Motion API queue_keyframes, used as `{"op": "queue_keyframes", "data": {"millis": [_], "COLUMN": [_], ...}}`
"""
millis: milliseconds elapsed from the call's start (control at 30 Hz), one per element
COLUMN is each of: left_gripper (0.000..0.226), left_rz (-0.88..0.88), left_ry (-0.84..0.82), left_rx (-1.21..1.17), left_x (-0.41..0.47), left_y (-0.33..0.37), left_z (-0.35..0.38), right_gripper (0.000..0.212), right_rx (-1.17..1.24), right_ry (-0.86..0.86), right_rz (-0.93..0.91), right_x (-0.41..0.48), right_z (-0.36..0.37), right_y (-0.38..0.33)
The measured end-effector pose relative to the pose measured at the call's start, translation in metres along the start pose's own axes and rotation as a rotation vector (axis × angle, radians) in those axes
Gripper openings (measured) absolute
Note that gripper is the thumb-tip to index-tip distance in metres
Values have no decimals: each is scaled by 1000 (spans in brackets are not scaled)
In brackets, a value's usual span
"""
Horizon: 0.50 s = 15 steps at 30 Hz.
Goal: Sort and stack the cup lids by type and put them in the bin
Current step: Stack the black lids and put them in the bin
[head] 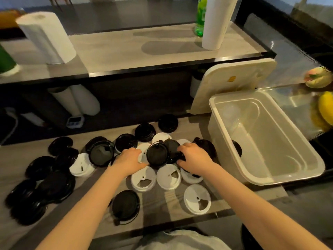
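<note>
Seen from above, two bare arms reach into a jumble of disposable cup lids on a wooden tabletop (162, 204). The sorting looks barely begun: nothing is neatly stacked and the bin looks empty.

The right hand (195, 158) curls its thumb and fingers round the rim of a black lid (157, 153), which sits tilted in the middle of the tabletop, between the two hands. The left hand (129, 159) lies knuckles up, fingers bent down onto the pile just beside that lid; whether it grips anything cannot be told.

The next move likely calls for lifting the black lid clear and nesting it on another of its kind, keeping white ones out.

Glossy black lids (54, 186), some overlapping, spread towards the left edge. Flat white lids (168, 176) with wedge-shaped sip openings lie near the front edge.

The bin (261, 179), translucent white plastic and rectangular, stands at the right edge, open. Its cover (232, 82) leans upright behind it.
</note>
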<state>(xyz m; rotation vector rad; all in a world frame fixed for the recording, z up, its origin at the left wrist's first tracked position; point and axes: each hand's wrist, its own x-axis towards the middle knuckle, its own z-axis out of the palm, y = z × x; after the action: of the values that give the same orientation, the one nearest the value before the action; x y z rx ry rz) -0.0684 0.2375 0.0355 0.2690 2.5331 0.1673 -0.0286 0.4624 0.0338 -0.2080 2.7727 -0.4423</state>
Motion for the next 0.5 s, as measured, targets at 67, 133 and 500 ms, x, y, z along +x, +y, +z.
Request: {"op": "queue_keyframes", "data": {"millis": [67, 133, 500], "left_gripper": [59, 58, 64], "left_rz": [-35, -68, -18], "left_ry": [49, 120, 155], "left_rx": [-59, -90, -44], "left_x": [1, 4, 62], "left_y": [-14, -27, -15], "left_z": [4, 2, -31], "right_gripper": [47, 46, 76], "right_rx": [-15, 8, 73], "right_ry": [16, 31, -67], "right_rz": [-8, 11, 209], "right_x": [16, 38, 148], "right_z": [5, 3, -4], "right_y": [-6, -9, 13]}}
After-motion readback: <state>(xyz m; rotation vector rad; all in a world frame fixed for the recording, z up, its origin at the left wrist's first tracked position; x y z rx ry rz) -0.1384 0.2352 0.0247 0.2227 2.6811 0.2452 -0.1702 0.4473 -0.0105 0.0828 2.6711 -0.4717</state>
